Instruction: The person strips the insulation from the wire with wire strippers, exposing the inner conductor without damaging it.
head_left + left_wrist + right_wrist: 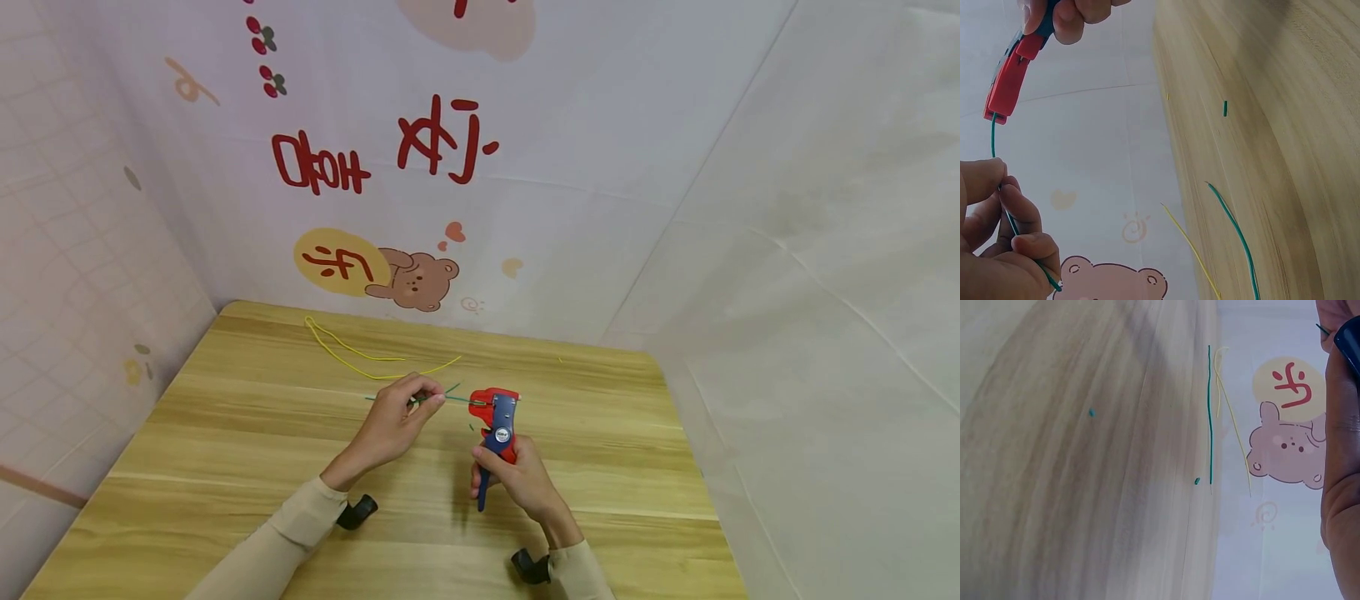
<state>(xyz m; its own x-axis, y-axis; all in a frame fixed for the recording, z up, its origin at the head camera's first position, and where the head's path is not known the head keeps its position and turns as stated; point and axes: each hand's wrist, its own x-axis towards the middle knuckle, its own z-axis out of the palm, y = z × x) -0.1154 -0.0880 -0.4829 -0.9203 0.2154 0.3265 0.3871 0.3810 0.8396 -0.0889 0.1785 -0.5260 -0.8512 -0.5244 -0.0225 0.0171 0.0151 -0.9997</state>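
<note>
My left hand [396, 421] pinches a thin green wire [460, 400] between thumb and fingertips. In the left wrist view its tail runs down across the fingers and comes out below them. The wire's other end enters the red jaws of a wire stripper [502, 421], which has red and blue parts. My right hand [527, 481] grips the stripper by its handles, head pointing away from me. Only part of the right hand and a dark handle end show in the right wrist view. A second green wire [1210, 425] lies on the table with a bare tip.
A looped yellow wire [352, 367] lies near the back edge of the wooden table [225, 433]. Short green scraps [1225, 109] are scattered on the wood. Behind stands a white printed cloth wall [570, 208]. Black curved pieces [357, 512] sit by both wrists.
</note>
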